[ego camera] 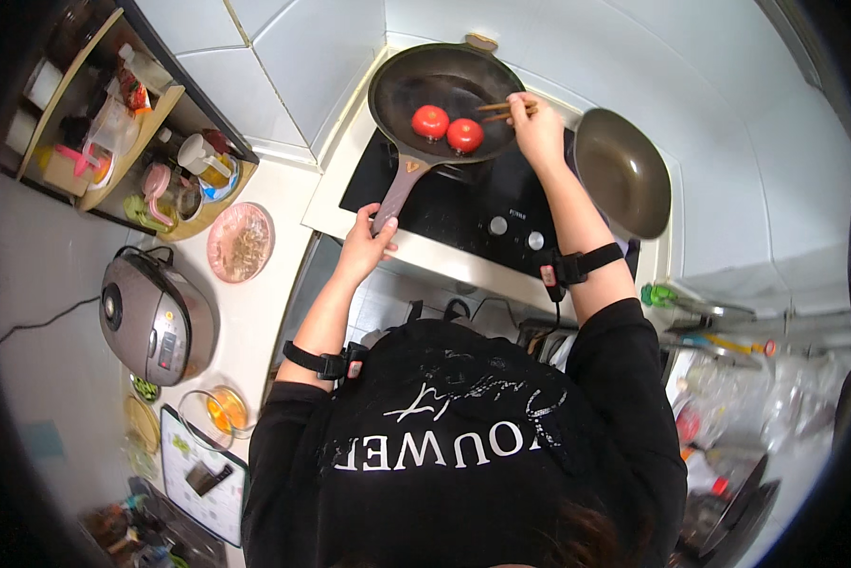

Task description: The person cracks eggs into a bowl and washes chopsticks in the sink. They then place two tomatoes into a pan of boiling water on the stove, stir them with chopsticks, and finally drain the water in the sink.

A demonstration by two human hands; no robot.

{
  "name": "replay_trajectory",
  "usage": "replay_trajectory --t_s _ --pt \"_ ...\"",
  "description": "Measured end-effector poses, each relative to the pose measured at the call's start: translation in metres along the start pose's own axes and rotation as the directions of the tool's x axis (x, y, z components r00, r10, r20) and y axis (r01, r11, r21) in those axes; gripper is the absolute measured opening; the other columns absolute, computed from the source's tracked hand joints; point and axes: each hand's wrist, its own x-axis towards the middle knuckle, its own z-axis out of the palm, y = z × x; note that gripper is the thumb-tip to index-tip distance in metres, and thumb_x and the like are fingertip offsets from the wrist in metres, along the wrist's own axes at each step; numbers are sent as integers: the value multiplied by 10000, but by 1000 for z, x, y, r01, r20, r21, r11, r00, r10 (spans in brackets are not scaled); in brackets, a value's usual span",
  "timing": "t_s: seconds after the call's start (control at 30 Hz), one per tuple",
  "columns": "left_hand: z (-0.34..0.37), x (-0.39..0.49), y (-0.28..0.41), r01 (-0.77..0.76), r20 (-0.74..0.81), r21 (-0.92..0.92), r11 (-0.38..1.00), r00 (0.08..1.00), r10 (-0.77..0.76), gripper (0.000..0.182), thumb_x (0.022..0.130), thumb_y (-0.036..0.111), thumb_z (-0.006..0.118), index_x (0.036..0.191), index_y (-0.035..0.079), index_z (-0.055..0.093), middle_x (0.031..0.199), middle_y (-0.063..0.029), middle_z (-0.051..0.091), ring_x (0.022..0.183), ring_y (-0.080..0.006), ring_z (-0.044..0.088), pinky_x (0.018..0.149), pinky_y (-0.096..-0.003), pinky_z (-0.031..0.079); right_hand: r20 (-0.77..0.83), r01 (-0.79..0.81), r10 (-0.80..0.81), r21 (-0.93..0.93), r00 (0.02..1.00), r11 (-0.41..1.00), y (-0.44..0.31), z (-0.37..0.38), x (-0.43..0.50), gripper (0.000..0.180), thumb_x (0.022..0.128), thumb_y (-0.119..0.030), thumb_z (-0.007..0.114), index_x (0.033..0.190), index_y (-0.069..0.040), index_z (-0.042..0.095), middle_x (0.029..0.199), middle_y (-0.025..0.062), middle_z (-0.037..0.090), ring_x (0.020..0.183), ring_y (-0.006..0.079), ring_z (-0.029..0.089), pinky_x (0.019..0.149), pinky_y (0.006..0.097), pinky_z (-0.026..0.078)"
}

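Observation:
My left hand (370,243) grips the end of the handle of a dark frying pan (425,71), which stands over the left side of a black glass cooktop (454,213). Inside the pan two red tomatoes (430,123) sit side by side near the handle. My right hand (537,129) holds a pair of wooden chopsticks (495,107) over the pan's right rim, their tips just right of the tomatoes and apart from them. To the right of my right forearm is a second, deeper pan (621,174) with nothing seen in it.
Left on the counter are a pink plate (216,245), a rice cooker (198,312), a bowl of beaten egg (227,410) and a cutting board (177,472) with a cleaver (207,479). A shelf (131,153) of jars stands at upper left. Lids and plastic bags (787,383) lie at right.

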Motion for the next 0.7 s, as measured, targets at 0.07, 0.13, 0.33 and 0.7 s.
replay_trajectory --t_s 0.07,0.13,0.33,0.7 --pt "6 4 7 54 -41 61 997 998 -51 522 862 344 615 1220 1 450 823 -96 642 542 -158 608 516 -272 481 56 16 -7 -158 998 987 13 15 12 270 879 -301 541 884 -63 669 794 176 647 772 357 627 703 417 496" --pt "8 7 12 24 -65 212 977 998 -10 518 837 357 639 1172 -9 494 796 -119 643 528 -172 608 525 -285 481 127 77 -54 -188 991 979 21 24 16 266 877 -291 544 869 -57 670 808 183 642 777 359 626 706 423 495" --pt "10 13 19 -146 -111 566 811 962 251 618 775 401 687 1168 -37 498 777 -186 648 575 -244 642 604 -349 508 220 77 -62 -62 974 995 14 30 18 264 869 -262 563 824 -28 676 811 190 647 758 338 638 688 402 502" --pt "8 21 12 -79 -39 391 917 994 102 613 784 319 702 1226 -18 444 699 -151 619 482 -189 568 478 -310 459 241 -213 132 349 962 913 16 33 14 247 915 -187 530 877 28 647 693 91 643 571 136 623 549 255 493"
